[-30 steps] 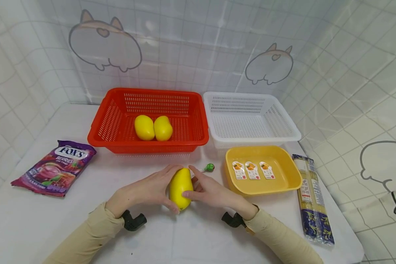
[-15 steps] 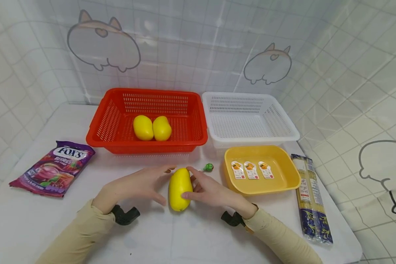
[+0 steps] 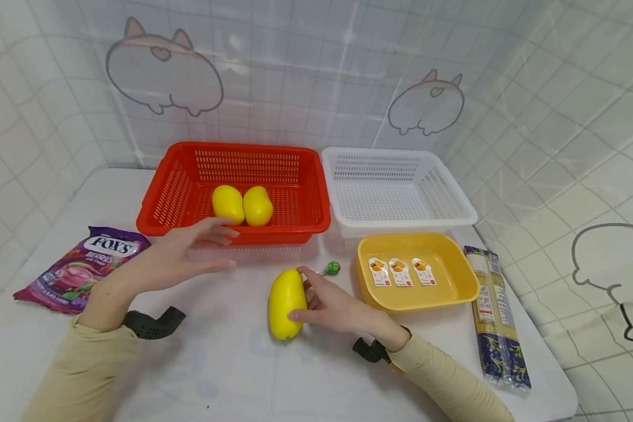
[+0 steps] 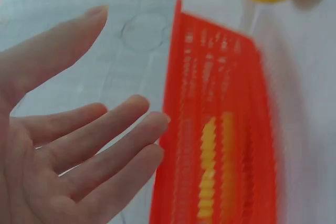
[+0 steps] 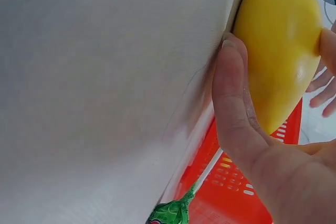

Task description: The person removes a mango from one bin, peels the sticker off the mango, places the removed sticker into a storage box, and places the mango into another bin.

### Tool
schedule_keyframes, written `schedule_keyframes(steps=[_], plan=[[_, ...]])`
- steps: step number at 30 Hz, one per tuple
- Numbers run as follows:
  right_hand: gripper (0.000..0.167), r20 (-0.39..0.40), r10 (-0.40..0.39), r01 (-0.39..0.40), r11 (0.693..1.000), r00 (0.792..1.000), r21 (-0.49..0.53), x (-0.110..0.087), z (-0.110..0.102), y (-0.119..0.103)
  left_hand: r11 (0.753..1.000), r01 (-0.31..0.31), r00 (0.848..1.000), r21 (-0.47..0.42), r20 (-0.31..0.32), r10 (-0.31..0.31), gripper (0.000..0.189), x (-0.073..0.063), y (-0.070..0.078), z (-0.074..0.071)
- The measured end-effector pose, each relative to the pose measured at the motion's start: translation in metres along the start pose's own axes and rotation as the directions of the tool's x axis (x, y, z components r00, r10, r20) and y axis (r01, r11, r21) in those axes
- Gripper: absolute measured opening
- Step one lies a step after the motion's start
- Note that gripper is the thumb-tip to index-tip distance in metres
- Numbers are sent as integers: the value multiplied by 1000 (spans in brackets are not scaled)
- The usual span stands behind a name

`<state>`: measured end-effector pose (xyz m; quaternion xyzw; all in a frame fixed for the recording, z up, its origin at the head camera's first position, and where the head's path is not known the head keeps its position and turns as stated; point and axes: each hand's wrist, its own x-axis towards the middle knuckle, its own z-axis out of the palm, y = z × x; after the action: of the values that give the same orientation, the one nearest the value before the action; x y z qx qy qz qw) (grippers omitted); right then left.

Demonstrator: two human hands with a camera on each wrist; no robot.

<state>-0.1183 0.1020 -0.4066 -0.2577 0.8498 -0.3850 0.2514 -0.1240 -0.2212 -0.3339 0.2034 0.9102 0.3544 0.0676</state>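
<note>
A yellow mango (image 3: 283, 302) lies on the table in front of the person. My right hand (image 3: 334, 306) grips its right side, with the thumb on top and the fingers at the far side and low against the table. In the right wrist view the mango (image 5: 281, 40) sits between thumb and fingers. My left hand (image 3: 171, 261) is away from it, in the air before the red basket (image 3: 155, 217), fingers spread and relaxed with nothing in them. Two more mangoes, one on the left (image 3: 228, 202) and one on the right (image 3: 258, 208), rest inside that basket.
A white basket (image 3: 403, 224) stands right of the red one. Before it sits a yellow tub (image 3: 453, 281) with three stickers in it. A green-wrapped lollipop (image 3: 333, 268) lies beyond the right hand. At the sides are a purple candy bag (image 3: 79, 275) and noodle packs (image 3: 501, 328).
My left hand has let go of the mango and moved left and up toward the red basket. The right hand stays on the mango, which has hardly moved.
</note>
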Motion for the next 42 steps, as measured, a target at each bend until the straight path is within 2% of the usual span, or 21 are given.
schedule_keyframes(steps=[3, 6, 8, 13, 16, 18, 23, 27, 33, 39, 42], plan=[[91, 0, 4, -4, 1000, 1000, -3, 0, 0, 0, 999, 29, 996, 17, -89, -28, 71, -4, -7, -15], [92, 0, 12, -12, 1000, 1000, -5, -1, 0, -1, 995, 93, 981, 20, -171, -88, 72, -8, -15, -28], [91, -3, 15, -15, 1000, 1000, -7, -1, 1, -1, 990, 142, 965, 25, -228, -132, 76, -10, -21, -35], [89, -13, 15, -16, 1000, 1000, -3, -2, 1, -2, 963, 263, 909, 62, -350, -226, 81, -10, -38, -45], [88, -15, 16, -16, 1000, 1000, 8, -3, 1, -3, 949, 302, 893, 91, -376, -248, 83, -8, -48, -46], [88, -16, 17, -17, 1000, 1000, 17, -3, 1, -3, 945, 311, 892, 96, -372, -256, 84, -7, -54, -47], [88, -24, 11, -10, 1000, 1000, 27, -4, 2, -4, 944, 311, 904, 111, -342, -258, 86, -7, -65, -48], [88, -46, 8, -7, 1000, 999, 19, -5, 3, -5, 943, 324, 909, 73, -302, -289, 93, -6, -70, -49], [88, -66, -1, 1, 1000, 998, 14, -4, 4, -4, 923, 385, 898, 3, -232, -374, 104, -4, -73, -50], [97, -57, -37, 38, 999, 998, 7, -4, 4, -2, 914, 406, 893, 2, -216, -396, 100, -4, -72, -51], [96, -45, -51, 51, 999, 998, -8, -3, 3, -2, 908, 418, 887, -14, -212, -411, 101, -4, -72, -51]])
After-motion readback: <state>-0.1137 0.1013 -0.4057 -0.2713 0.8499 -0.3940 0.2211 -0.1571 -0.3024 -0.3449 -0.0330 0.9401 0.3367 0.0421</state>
